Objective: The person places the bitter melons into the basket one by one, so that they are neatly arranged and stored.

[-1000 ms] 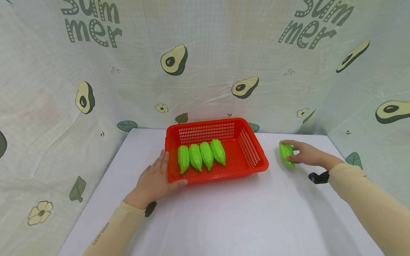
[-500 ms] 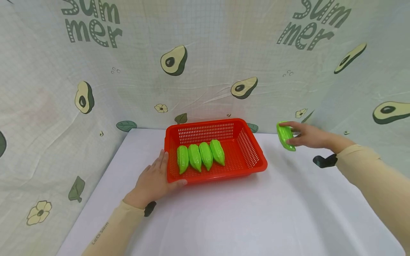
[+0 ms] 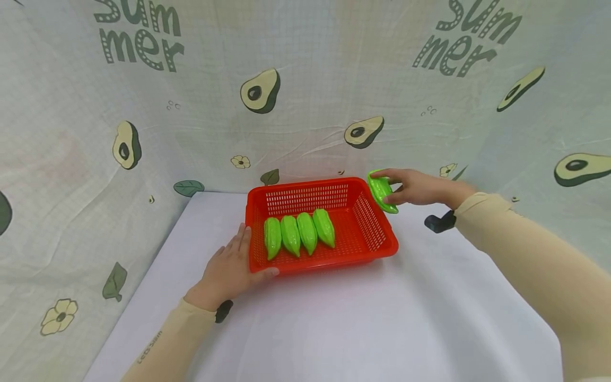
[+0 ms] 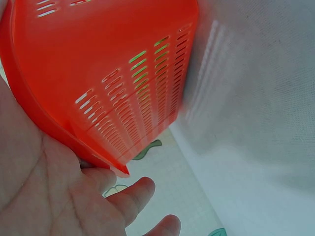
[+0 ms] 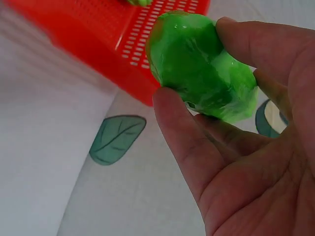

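Note:
My right hand (image 3: 414,187) pinches a glossy, ridged green bitter melon (image 3: 379,190) between thumb and fingers, raised at the back right corner of a red plastic basket (image 3: 352,233). In the right wrist view the melon (image 5: 197,61) fills the space between the fingertips, with the basket wall behind it. Several similar bitter melons (image 3: 307,232) lie side by side in the left part of the basket, pointed ends towards me. With fingers fairly straight, my left hand (image 3: 228,276) rests along the basket's left rim, its thumb at the front left corner. The left wrist view shows the palm against the rim (image 4: 74,142).
The basket stands on a white table (image 3: 324,323). Behind it hangs a pale cloth (image 3: 305,95) printed with avocados, leaves and lettering, and the same cloth closes off both sides. The basket's walls are slotted, with a raised rim all round.
My right hand has lifted the bitter melon off the table at the right and carried it left to the basket's right rim. The left hand and basket have stayed in place.

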Action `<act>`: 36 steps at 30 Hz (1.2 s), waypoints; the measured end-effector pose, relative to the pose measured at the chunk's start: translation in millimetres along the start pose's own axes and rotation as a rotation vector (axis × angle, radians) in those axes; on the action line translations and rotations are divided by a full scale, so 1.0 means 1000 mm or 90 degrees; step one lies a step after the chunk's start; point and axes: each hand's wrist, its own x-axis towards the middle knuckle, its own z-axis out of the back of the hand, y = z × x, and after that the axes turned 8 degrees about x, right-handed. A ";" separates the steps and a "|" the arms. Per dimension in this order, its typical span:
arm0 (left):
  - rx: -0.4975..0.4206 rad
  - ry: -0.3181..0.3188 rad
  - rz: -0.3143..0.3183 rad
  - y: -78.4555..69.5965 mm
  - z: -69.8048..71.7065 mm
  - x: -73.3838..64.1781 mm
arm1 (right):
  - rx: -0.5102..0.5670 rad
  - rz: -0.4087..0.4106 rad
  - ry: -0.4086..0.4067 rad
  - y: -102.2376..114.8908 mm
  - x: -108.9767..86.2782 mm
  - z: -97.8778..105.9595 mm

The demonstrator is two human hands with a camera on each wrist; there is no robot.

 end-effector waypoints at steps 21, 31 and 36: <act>-0.014 -0.011 0.001 0.002 -0.002 0.001 | -0.075 -0.013 0.097 0.015 0.080 -0.068; -0.010 -0.017 0.000 0.002 -0.003 0.002 | -0.097 -0.043 0.122 0.013 0.093 -0.089; -0.009 -0.013 0.000 0.002 -0.003 0.002 | -0.105 -0.068 0.127 0.013 0.096 -0.095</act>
